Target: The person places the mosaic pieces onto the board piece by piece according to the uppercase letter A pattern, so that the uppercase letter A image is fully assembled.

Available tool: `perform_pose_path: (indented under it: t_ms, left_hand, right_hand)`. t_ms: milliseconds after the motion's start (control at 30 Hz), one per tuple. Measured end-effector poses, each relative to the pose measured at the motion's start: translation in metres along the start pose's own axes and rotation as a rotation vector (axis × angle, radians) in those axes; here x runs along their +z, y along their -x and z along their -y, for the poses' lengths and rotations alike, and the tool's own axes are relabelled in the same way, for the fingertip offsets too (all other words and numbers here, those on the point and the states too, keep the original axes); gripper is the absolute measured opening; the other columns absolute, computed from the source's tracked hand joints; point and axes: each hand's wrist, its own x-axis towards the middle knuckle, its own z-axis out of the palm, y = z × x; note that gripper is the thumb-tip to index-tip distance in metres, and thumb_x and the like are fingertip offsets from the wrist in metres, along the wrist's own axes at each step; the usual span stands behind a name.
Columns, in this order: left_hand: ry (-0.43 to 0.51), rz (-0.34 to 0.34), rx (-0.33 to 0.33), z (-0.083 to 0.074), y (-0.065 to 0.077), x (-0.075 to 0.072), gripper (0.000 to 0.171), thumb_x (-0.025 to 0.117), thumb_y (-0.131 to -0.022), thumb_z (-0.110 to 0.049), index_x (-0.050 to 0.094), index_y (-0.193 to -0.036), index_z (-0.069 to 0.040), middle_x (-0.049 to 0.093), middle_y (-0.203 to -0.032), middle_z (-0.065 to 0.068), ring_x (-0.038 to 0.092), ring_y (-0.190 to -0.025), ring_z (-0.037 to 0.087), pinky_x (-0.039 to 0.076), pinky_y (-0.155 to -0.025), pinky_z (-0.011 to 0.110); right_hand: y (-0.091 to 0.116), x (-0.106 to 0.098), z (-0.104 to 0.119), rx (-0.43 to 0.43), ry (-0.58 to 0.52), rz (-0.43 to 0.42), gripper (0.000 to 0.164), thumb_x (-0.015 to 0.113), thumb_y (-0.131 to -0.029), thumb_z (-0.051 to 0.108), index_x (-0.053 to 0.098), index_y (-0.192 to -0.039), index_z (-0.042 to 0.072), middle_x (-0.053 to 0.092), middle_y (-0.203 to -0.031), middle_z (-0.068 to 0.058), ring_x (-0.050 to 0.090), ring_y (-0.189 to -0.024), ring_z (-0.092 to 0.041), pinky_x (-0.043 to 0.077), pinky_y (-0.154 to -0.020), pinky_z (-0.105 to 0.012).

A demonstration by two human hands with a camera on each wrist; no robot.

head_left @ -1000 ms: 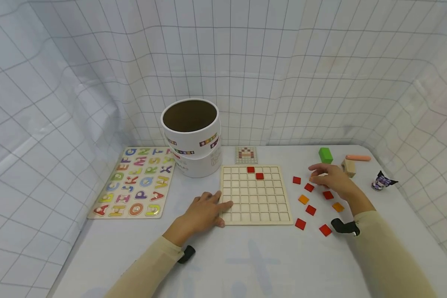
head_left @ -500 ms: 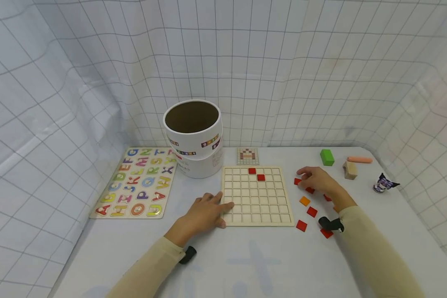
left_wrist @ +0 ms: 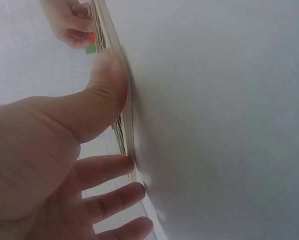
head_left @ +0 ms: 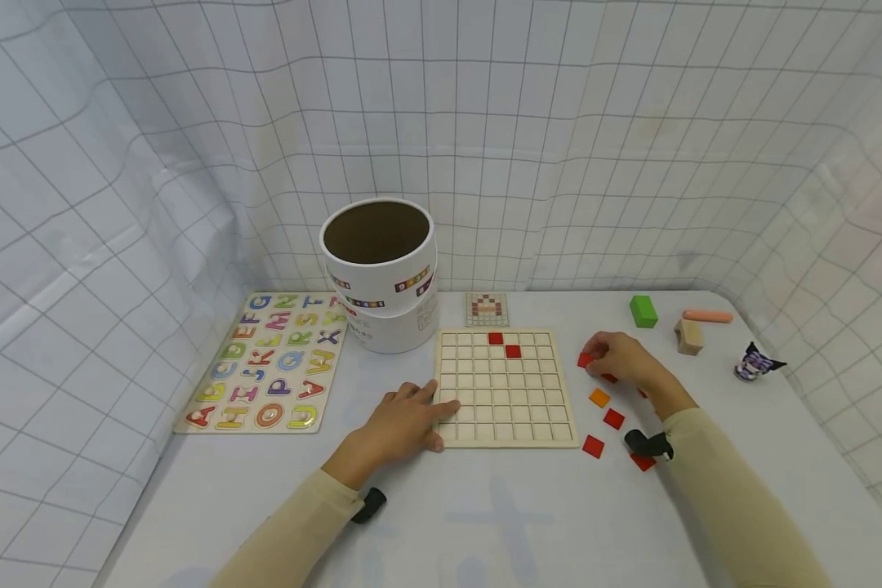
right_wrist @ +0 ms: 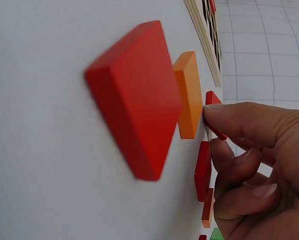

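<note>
1. Since a second ago, the right hand has slid toward 9 o'clock, away from the little wooden block, while the left hand has stayed in its place.
2. With its thumb and first finger close together, the right hand pinches a red tile (only a bit of it peeks out). That tile is between 2 and 3 o'clock from the middle of the grid board. I cannot tell if it touches the white counter.
3. Fingers spread wide, the left hand rests on the board's edge, between 8 and 9 o'clock.
4. Two more red squares sit inside the board near 12 o'clock, corner to corner. Just past them, off the board, lies a small picture card.
5. From the board's middle, an orange tile lies at 3 o'clock, and loose red pieces lie around 4 o'clock. Other tiles are partly hidden by the right hand and arm.
6. Farther out, a green block is at 2 o'clock, and a shiny purple wrapper is at 3.
7. Over at 10 o'clock stands a big white bucket, and a letter board lies at 9.
</note>
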Motion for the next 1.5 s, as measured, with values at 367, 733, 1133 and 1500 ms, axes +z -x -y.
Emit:
perform_pose_path:
  t_ms: [367, 733, 1133, 1500]
  left_hand:
    - [0.009, -0.004, 0.0, -0.001, 0.001, -0.001, 0.067, 0.075, -0.087, -0.043, 0.054, -0.149, -0.032, 0.038, -0.161, 0.019, 0.044, -0.136, 0.041, 0.04, -0.105, 0.061]
    - [-0.003, -0.008, -0.004, -0.002, 0.001, -0.002, 0.067, 0.075, -0.087, -0.044, 0.054, -0.149, -0.032, 0.038, -0.161, 0.019, 0.044, -0.136, 0.041, 0.04, -0.105, 0.06]
    - [-0.009, -0.002, 0.004, -0.002, 0.0, -0.003, 0.066, 0.073, -0.088, -0.045, 0.053, -0.15, -0.032, 0.037, -0.161, 0.019, 0.044, -0.135, 0.041, 0.04, -0.105, 0.061]
    - [-0.023, -0.001, 0.012, -0.002, 0.002, -0.004, 0.065, 0.073, -0.089, -0.046, 0.055, -0.149, -0.032, 0.04, -0.159, 0.019, 0.046, -0.133, 0.041, 0.042, -0.103, 0.06]
  right_hand:
    - [-0.001, -0.002, -0.007, -0.032, -0.09, -0.01, 0.034, 0.067, -0.098, 0.016, 0.058, -0.129, 0.008, 0.059, -0.099, -0.013, 0.056, -0.077, -0.025, 0.047, -0.067, -0.033]
    - [0.0, -0.001, 0.001, -0.027, -0.309, -0.037, 0.041, 0.067, -0.1, 0.022, 0.054, -0.135, 0.007, 0.055, -0.091, -0.011, 0.052, -0.069, -0.02, 0.045, -0.062, -0.029]
    - [-0.021, 0.029, 0.042, -0.051, -0.545, -0.002, 0.047, 0.073, -0.095, 0.014, 0.052, -0.136, 0.003, 0.063, -0.088, -0.004, 0.055, -0.066, -0.012, 0.046, -0.059, -0.023]
    - [-0.041, 0.072, 0.093, -0.104, -0.56, 0.102, 0.041, 0.073, -0.093, 0.009, 0.058, -0.13, 0.003, 0.071, -0.093, -0.013, 0.061, -0.065, -0.016, 0.046, -0.056, -0.025]
